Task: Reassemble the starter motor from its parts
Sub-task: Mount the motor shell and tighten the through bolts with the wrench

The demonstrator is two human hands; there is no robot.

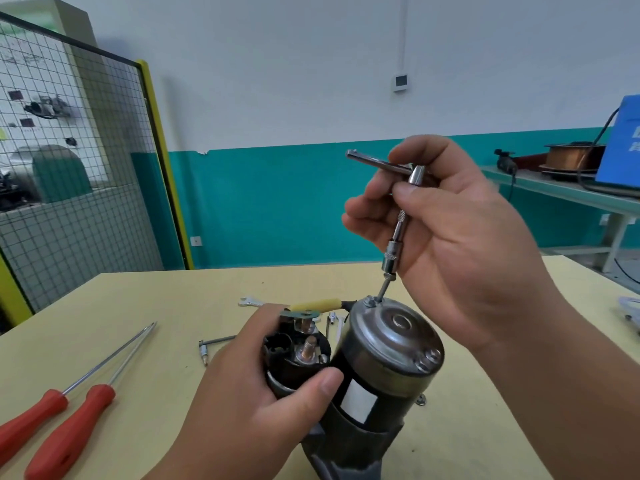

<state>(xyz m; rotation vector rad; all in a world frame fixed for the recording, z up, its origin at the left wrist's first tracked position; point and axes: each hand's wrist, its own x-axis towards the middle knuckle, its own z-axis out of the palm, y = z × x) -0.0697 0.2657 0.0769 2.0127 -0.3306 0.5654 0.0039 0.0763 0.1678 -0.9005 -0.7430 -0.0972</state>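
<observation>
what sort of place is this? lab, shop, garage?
Most likely a workshop or trade-training shop: a wire-mesh partition on the left, a copper wire spool beside a blue machine on a side bench, and red-handled screwdrivers on the worktable.

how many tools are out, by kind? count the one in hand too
screwdrivers: 2
wrench: 1
T-handle driver, in the right hand: 1
rod, kind unclear: 1
total: 5
</observation>
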